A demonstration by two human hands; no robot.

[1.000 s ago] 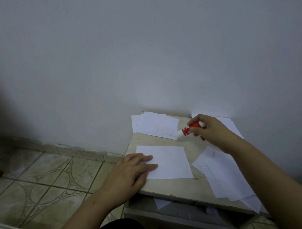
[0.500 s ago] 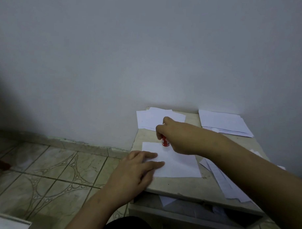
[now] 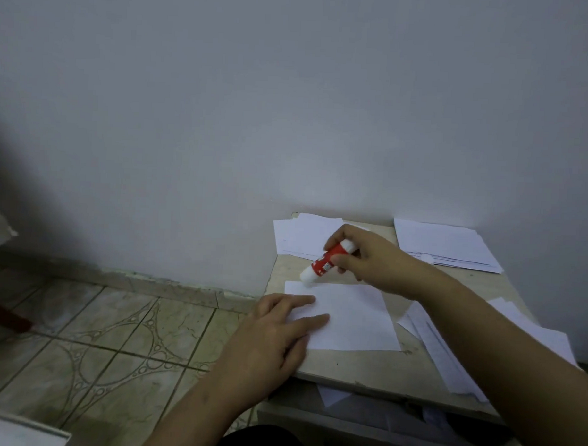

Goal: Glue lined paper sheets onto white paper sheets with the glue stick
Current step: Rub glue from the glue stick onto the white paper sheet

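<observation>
A white paper sheet (image 3: 352, 320) lies flat near the left front of a small beige table (image 3: 374, 369). My left hand (image 3: 272, 335) rests on the sheet's left edge with straight fingers, pressing it down. My right hand (image 3: 368, 258) grips a red and white glue stick (image 3: 324, 262), tilted, with its white tip touching the sheet's far left corner. A pile of white sheets (image 3: 302, 236) lies at the back left of the table. Another pile (image 3: 445, 246) lies at the back right. Lined sheets (image 3: 448, 355) are spread under my right forearm.
The table stands against a plain grey wall (image 3: 290, 106). To the left is patterned tile floor (image 3: 98, 342) with a red object (image 3: 6, 314) at the far left. A lower shelf (image 3: 362, 412) under the tabletop holds loose paper. A small white cap (image 3: 427, 258) lies by the back right pile.
My right hand has turned, so the glue stick now shows tilted, its tip at the sheet's far left corner. A second ago the hand held the stick farther back right. My left hand stayed.
</observation>
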